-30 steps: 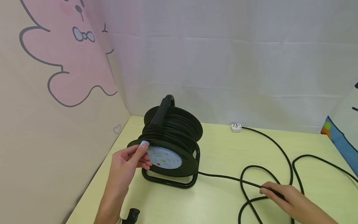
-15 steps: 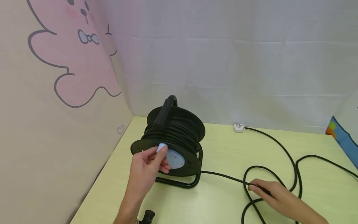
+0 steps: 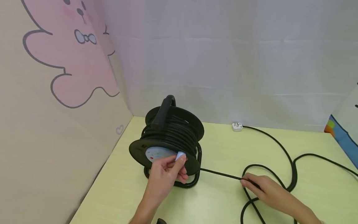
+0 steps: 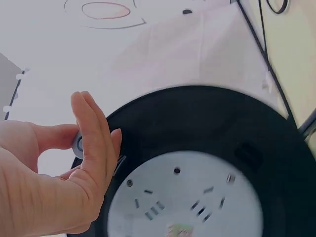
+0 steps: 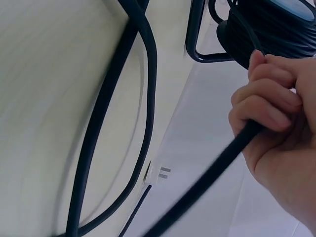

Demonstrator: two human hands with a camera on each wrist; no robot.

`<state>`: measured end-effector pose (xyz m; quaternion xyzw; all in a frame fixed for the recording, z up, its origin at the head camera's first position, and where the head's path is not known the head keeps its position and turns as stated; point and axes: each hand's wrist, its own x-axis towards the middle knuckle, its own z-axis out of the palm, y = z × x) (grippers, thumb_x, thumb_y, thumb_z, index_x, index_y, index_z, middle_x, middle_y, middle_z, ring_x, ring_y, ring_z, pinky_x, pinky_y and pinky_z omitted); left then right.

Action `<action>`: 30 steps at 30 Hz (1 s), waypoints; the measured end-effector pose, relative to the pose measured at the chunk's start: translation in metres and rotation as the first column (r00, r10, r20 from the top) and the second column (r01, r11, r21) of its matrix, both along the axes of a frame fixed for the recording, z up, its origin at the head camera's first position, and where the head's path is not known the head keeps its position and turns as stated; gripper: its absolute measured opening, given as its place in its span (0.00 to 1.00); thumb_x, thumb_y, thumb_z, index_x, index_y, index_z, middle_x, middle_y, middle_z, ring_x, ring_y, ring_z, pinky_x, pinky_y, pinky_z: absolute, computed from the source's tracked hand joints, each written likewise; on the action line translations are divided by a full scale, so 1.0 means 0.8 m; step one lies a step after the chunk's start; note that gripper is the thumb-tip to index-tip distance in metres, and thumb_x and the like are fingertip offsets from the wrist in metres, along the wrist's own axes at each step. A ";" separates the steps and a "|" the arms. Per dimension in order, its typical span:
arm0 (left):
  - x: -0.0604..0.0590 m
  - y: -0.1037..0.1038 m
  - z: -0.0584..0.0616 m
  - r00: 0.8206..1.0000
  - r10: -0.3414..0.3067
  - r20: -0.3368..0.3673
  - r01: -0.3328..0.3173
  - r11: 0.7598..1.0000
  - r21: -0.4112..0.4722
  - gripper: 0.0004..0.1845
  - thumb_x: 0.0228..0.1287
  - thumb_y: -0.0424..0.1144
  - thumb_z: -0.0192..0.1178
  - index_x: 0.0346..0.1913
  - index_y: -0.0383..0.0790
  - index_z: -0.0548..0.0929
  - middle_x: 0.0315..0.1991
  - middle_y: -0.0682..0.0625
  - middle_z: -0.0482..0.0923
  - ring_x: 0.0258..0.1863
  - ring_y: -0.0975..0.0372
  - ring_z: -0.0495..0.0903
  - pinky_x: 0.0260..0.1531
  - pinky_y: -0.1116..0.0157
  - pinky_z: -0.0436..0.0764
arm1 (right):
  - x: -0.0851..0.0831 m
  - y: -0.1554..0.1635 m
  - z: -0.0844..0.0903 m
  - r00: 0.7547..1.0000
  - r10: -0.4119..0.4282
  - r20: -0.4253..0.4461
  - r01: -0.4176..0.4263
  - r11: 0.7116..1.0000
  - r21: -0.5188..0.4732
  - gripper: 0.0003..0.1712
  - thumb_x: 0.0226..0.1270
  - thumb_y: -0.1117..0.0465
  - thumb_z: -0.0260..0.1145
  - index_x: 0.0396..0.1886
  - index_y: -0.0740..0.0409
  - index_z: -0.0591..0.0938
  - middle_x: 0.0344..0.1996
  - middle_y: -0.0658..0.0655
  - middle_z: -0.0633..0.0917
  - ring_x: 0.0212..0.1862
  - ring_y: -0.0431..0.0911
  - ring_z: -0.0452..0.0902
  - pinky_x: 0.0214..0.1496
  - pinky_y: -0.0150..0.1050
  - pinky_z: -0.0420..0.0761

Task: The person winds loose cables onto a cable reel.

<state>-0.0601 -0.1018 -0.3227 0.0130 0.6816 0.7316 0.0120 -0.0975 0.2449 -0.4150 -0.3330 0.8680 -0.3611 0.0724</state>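
A black cable reel [image 3: 170,137] with a carry handle stands on its frame at the table's back left, wound full of cable. Its white socket face [image 3: 156,153] points toward me. My left hand [image 3: 179,161] pinches the pale blue knob [image 3: 180,155] at the right of that face. In the left wrist view, thumb and fingers [image 4: 94,143] close on the knob [image 4: 78,144] at the black disc's rim [image 4: 207,123]. My right hand [image 3: 246,183] grips the loose black cable [image 3: 221,175] to the right of the reel. The right wrist view shows its fingers [image 5: 266,103] curled round the cable [image 5: 232,148].
The cable runs in loops [image 3: 291,174] over the yellow-green table [image 3: 218,199] to a white plug [image 3: 236,126] at the back wall. A pink cartoon panel [image 3: 70,71] closes the left side. A blue panel [image 3: 342,140] stands at the right, and a small black object [image 3: 161,221] sits at the near edge.
My left hand carried the knob from the left of the face round to its right, and the disc turned with it. My right hand slid left along the cable toward the reel.
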 end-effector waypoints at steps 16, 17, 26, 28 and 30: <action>-0.002 0.013 -0.093 0.991 -0.066 0.118 0.082 0.988 -0.132 0.15 0.74 0.38 0.62 0.34 0.26 0.84 0.23 0.48 0.82 0.21 0.57 0.86 0.25 0.64 0.88 | -0.023 0.015 0.046 0.944 -0.167 -0.285 0.185 0.982 0.036 0.26 0.67 0.59 0.75 0.21 0.37 0.66 0.18 0.31 0.54 0.19 0.26 0.48 0.20 0.24 0.56; -0.002 0.012 -0.096 0.990 -0.066 0.122 0.083 0.987 -0.135 0.15 0.74 0.38 0.62 0.34 0.26 0.84 0.22 0.48 0.82 0.21 0.57 0.86 0.25 0.64 0.88 | -0.025 0.018 0.048 0.944 -0.161 -0.290 0.180 0.983 0.041 0.26 0.66 0.59 0.75 0.21 0.37 0.66 0.18 0.31 0.54 0.20 0.26 0.48 0.20 0.24 0.56; -0.005 0.009 -0.110 0.985 -0.069 0.159 0.093 0.985 -0.145 0.16 0.74 0.39 0.63 0.34 0.27 0.84 0.22 0.47 0.83 0.21 0.53 0.87 0.25 0.64 0.88 | -0.036 0.053 0.062 0.925 -0.171 -0.340 0.221 0.968 0.115 0.27 0.63 0.58 0.77 0.22 0.40 0.65 0.19 0.32 0.54 0.21 0.27 0.47 0.21 0.24 0.55; -0.006 0.008 -0.111 0.984 -0.067 0.165 0.092 0.985 -0.149 0.16 0.74 0.40 0.63 0.34 0.27 0.85 0.22 0.47 0.83 0.21 0.54 0.87 0.24 0.64 0.88 | -0.038 0.066 0.066 0.919 -0.191 -0.345 0.248 0.960 0.127 0.26 0.61 0.58 0.78 0.22 0.41 0.66 0.18 0.33 0.54 0.20 0.27 0.48 0.20 0.26 0.55; -0.005 0.008 -0.112 0.984 -0.066 0.165 0.092 0.984 -0.152 0.16 0.74 0.40 0.63 0.34 0.27 0.85 0.22 0.46 0.83 0.20 0.54 0.87 0.24 0.64 0.88 | -0.040 0.081 0.071 0.904 -0.214 -0.371 0.278 0.952 0.130 0.26 0.59 0.58 0.79 0.23 0.41 0.67 0.18 0.33 0.55 0.20 0.27 0.49 0.20 0.27 0.55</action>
